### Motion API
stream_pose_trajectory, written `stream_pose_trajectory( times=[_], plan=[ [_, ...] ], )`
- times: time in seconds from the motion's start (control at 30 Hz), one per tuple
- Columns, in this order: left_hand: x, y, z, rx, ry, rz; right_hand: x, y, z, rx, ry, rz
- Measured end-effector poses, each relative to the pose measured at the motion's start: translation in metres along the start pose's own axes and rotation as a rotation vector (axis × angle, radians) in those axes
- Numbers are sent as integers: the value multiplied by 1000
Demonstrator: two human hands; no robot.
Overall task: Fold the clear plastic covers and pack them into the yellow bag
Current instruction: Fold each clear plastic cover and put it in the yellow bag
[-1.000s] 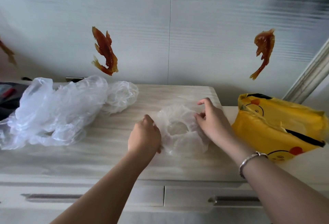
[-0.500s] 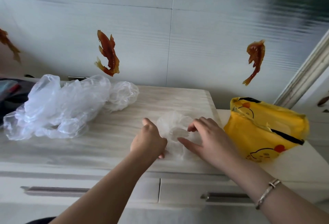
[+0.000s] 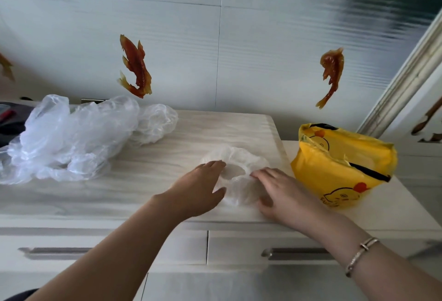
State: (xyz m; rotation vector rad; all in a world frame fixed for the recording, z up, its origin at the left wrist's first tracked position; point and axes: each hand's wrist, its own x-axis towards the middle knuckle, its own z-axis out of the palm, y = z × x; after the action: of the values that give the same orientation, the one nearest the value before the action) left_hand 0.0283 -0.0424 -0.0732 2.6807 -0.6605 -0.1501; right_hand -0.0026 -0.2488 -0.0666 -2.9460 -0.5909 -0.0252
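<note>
A round clear plastic cover (image 3: pixel 241 157) with a gathered rim lies flat on the pale wooden tabletop (image 3: pixel 167 164), near its right front corner. My left hand (image 3: pixel 201 188) rests on the cover's left side with fingers stretched out. My right hand (image 3: pixel 279 193) lies flat on its right side, fingers pointing left. The yellow bag (image 3: pixel 339 166) with a duck print stands just right of the cover, its top open. A heap of more clear covers (image 3: pixel 71 135) sits at the table's back left.
Two drawers with metal handles (image 3: pixel 294 251) run under the tabletop. A lower white surface (image 3: pixel 387 210) carries the yellow bag. Fish decorations (image 3: pixel 135 66) hang on the wall behind. Dark items (image 3: pixel 9 121) lie at the far left edge.
Both hands have flattened onto the cover and slid toward the front edge. The left hand went from curled to stretched out. The view shifted slightly left.
</note>
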Motion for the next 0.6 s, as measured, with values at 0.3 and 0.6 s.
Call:
stream_pose_trajectory(
  times=[0.3,0.6],
  plan=[
    [1,-3,-3,138,75,-7,15,15,11,121,136,71],
    [23,-6,11,-204,358,-181,41,20,15,658,265,441]
  ],
)
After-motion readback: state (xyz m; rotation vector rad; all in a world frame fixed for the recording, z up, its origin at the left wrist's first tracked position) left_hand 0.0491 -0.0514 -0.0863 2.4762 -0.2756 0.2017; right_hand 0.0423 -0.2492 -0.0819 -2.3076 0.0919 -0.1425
